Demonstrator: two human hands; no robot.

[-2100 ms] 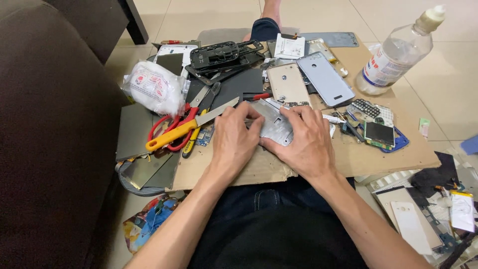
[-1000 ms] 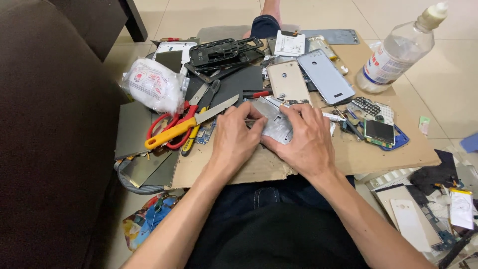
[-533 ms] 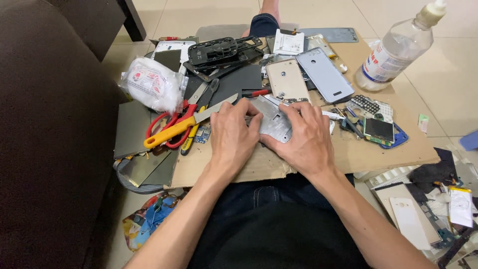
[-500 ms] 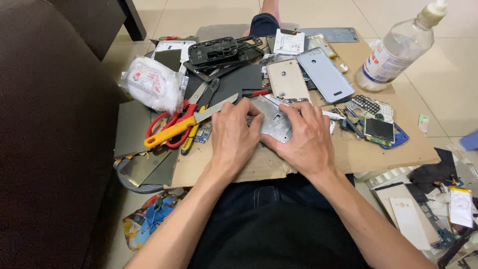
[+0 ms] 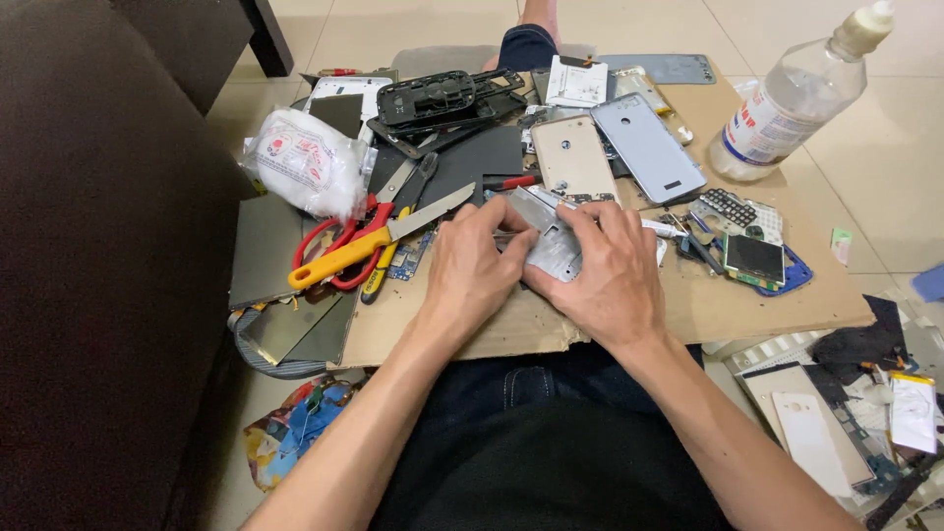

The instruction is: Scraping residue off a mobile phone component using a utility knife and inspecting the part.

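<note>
Both my hands grip one silver-grey phone frame point(image 5: 547, 246) over a sheet of brown cardboard point(image 5: 747, 305) on my lap. My left hand point(image 5: 472, 270) clamps the frame's left side, fingers curled over its top edge. My right hand point(image 5: 605, 270) covers its right side, thumb and fingers pressed on the metal. Most of the frame is hidden under my fingers. A yellow-handled knife point(image 5: 369, 241) lies just left of my left hand, across red-handled scissors point(image 5: 329, 246).
Gold point(image 5: 573, 157) and grey-blue point(image 5: 647, 147) phone back covers, a black phone chassis point(image 5: 442, 95), a white plastic bag point(image 5: 300, 162), a clear squeeze bottle point(image 5: 787, 108), a small screen module point(image 5: 754, 261). Dark sofa point(image 5: 98, 246) on the left. More phone parts on the floor at right point(image 5: 846, 433).
Both hands stay on the phone frame with only slight finger shifts. The camera view drifts a little; nothing on the cardboard has moved.
</note>
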